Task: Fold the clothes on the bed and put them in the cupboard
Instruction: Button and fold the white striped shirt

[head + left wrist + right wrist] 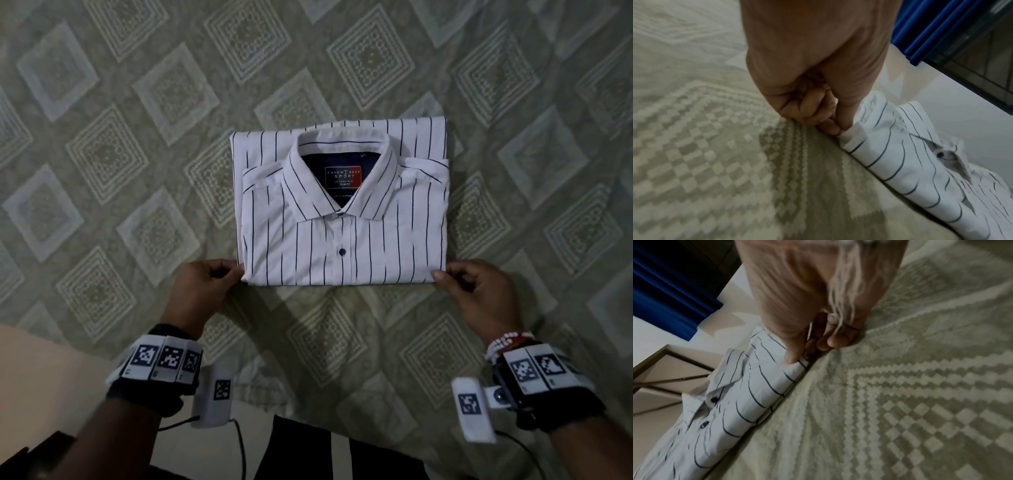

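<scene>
A white shirt with thin dark stripes [342, 219] lies folded into a rectangle on the bed, collar up and a dark button showing. My left hand [219, 274] pinches its near left corner between thumb and fingers; the left wrist view shows that pinch on the shirt [890, 154] by the left hand [836, 129]. My right hand [445, 275] pinches the near right corner, thumb on top. In the right wrist view the right hand [799, 358] has its thumb pressed onto the shirt [740, 402] edge with fingers tucked under.
The bed is covered by a green-grey bedspread [137, 154] with diamond patterns. Its near edge runs at lower left, with pale floor [41, 370] beyond. A blue curtain [931, 29] hangs past the bed's far side. Dark clothing of the person [325, 452] shows at the bottom.
</scene>
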